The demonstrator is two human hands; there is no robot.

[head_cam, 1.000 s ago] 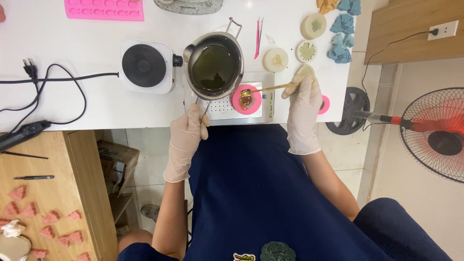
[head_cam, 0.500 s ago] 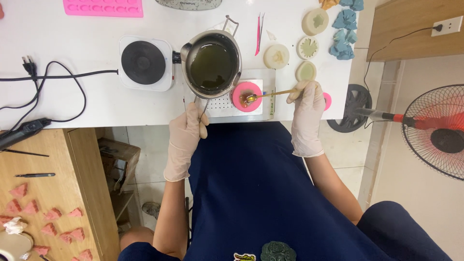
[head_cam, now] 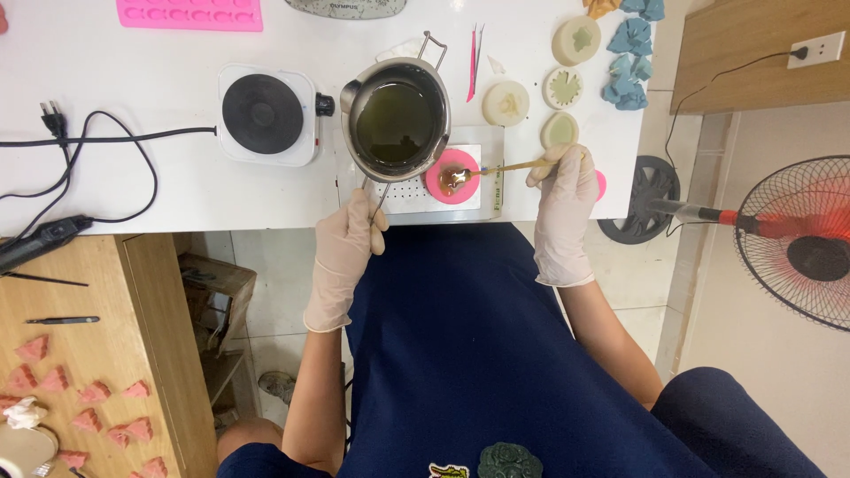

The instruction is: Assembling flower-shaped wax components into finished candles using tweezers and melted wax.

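Note:
My left hand (head_cam: 348,232), in a pale glove, grips the handle of a metal pot (head_cam: 395,119) filled with dark green liquid. The pot hangs over a white scale (head_cam: 416,190) at the table's front edge. My gloved right hand (head_cam: 561,181) holds a gold spoon (head_cam: 492,168) by its handle. The spoon's bowl rests over a round pink mould (head_cam: 452,177) that sits on the scale, beside the pot.
A small white hot plate (head_cam: 266,113) stands left of the pot, with black cables (head_cam: 80,150) beyond it. Round cream moulds (head_cam: 533,93), blue pieces (head_cam: 630,40), tweezers (head_cam: 474,62) and a pink tray (head_cam: 190,13) lie on the white table (head_cam: 133,186). A red fan (head_cam: 797,248) stands right.
The pot has shifted slightly toward the pink mould. The spoon's bowl stays over the mould, and my right hand has moved a little.

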